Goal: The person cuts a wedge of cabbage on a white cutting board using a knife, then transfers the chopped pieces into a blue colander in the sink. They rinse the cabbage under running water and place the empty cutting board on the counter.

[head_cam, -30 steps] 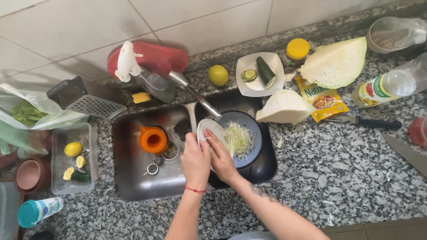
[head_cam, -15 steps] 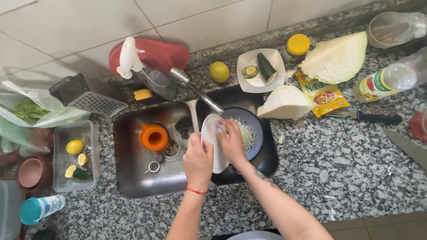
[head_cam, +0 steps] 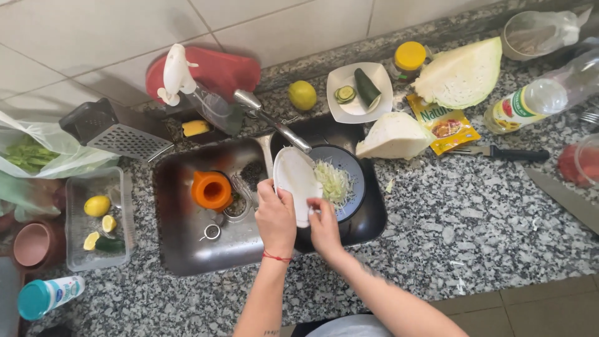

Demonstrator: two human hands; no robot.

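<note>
Head view, the only one: both hands work over the sink (head_cam: 187, 249), tipping a white plate (head_cam: 294, 181) against a dark blue bowl (head_cam: 349, 181) that already holds shredded cabbage (head_cam: 334, 181). The left hand (head_cam: 274, 218) is clenched on the plate's near edge, thumb on top, holding it steeply tilted so that its far rim points toward the faucet spout (head_cam: 274, 122) above. The right hand (head_cam: 324, 228) sits just to the right of the left, fingers curled at the plate's lower right edge where it meets the bowl; whether it grips the plate or only steadies it I cannot tell.

Doing this well looks like a matter of keeping the plate's low edge inside the bowl's rim, so that whatever slides off lands with the shreds and not in the basin. A slow tilt would suit better than a quick flip, as the shreds are light and cling. The right hand's fingertips are well placed to sweep off stragglers.

Left of the left hand, down in the sink, sits an orange cup (head_cam: 211, 190) by the drain, close enough to catch spills. Beyond the right hand, on the granite counter (head_cam: 474, 224), a cut cabbage wedge (head_cam: 393, 136) lies just beside the bowl, and a black-handled knife (head_cam: 499, 152) lies further right, well apart.
</note>
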